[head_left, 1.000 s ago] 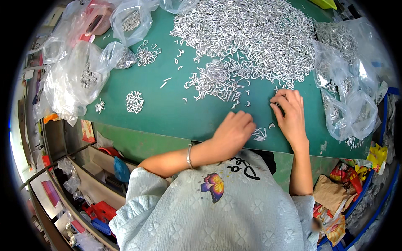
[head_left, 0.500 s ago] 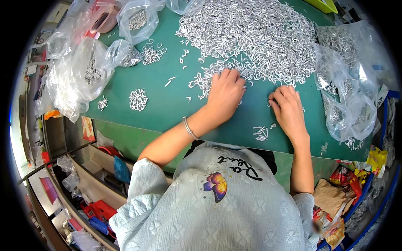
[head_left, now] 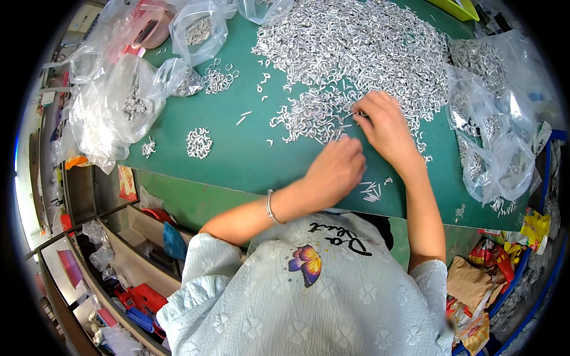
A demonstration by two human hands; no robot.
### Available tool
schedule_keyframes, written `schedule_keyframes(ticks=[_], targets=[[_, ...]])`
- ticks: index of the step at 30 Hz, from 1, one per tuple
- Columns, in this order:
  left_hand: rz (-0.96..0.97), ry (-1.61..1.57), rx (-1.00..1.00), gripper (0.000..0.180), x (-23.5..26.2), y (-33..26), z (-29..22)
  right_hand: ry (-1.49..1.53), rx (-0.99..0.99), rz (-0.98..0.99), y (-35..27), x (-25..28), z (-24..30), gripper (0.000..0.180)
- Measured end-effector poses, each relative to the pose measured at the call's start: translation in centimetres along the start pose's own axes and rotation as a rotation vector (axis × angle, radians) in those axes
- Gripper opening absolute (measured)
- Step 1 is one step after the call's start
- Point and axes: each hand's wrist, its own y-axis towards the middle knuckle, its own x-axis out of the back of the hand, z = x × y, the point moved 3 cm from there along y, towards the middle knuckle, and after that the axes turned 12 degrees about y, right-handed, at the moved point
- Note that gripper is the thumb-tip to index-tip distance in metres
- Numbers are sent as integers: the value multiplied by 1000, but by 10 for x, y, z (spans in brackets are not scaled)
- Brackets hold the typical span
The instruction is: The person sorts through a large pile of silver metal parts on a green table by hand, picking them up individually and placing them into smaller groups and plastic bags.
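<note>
My left hand hovers over the green table just in front of a small heap of silvery curved metal pieces. Its fingers are curled in, hiding whatever they hold. At the right side of that heap is my right hand, thumb and forefinger bent close together at the pieces; anything between them is too small to name. Behind both hands spreads a big pile of the same curved pieces. A few short metal rods lie in front of my right wrist, beside one loose curved piece.
Clear plastic bags of metal parts stand at the left and right. On the left of the table are a round cluster of curved pieces, a smaller cluster and some metal rings. A yellow tray sits at the far right.
My left hand has drawn back from the small heap toward me and slightly right. My right hand has moved left and away from me to the heap's right side.
</note>
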Motion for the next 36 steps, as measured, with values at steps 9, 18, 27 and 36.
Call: schedule_keyframes(ticks=[9,18,27,36], targets=[[-28,-145,92,14,-11,-17,-10,-211,22,154,9,-17,-1,11],[-165,233,304,14,13,-1,61,-94,-39,116,2,2,3,9],[-51,253,212,9,13,13,66,-157,-70,150,2,1,1,5],[47,252,267,11,11,18,72,-170,-56,128,3,-14,-5,10]])
